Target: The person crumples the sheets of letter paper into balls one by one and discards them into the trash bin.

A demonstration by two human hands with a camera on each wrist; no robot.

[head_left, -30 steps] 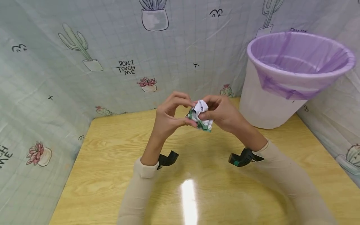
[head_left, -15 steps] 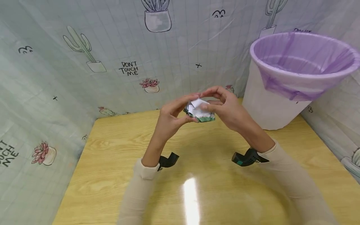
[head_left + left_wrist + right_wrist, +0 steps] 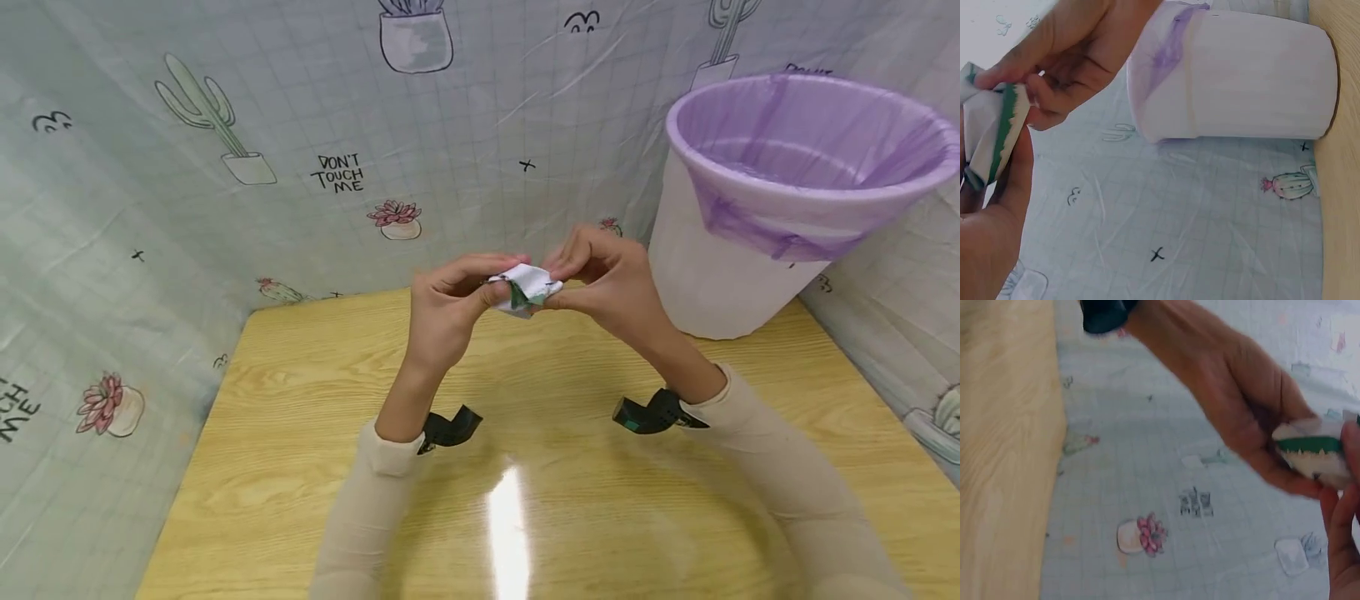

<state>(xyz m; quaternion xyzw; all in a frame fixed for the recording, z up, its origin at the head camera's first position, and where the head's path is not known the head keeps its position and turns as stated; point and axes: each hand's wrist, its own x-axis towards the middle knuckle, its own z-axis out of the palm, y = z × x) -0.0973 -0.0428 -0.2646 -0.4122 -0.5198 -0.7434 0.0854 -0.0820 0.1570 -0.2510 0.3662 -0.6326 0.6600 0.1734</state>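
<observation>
A small folded piece of paper [image 3: 532,280], white with green print, is held up over the table between both hands. My left hand [image 3: 444,315] pinches its left side, thumb in front and fingers along the top. From the other side my right hand [image 3: 617,282] pinches the right edge between thumb and fingertips. In the left wrist view the paper [image 3: 984,125] shows a green band beside a ragged white edge. The right wrist view shows the same band on the paper [image 3: 1310,450], with part of it covered by fingers.
A white bin [image 3: 720,275] with a purple liner [image 3: 787,196] stands at the back right of the wooden table [image 3: 300,433]. Behind the table hangs a cloth [image 3: 465,150] printed with cacti. Black wrist cameras sit on both wrists.
The paper has been turned and folded smaller, with more white facing up. My right fingers shifted from its face to its right edge; my left thumb moved up onto its front.
</observation>
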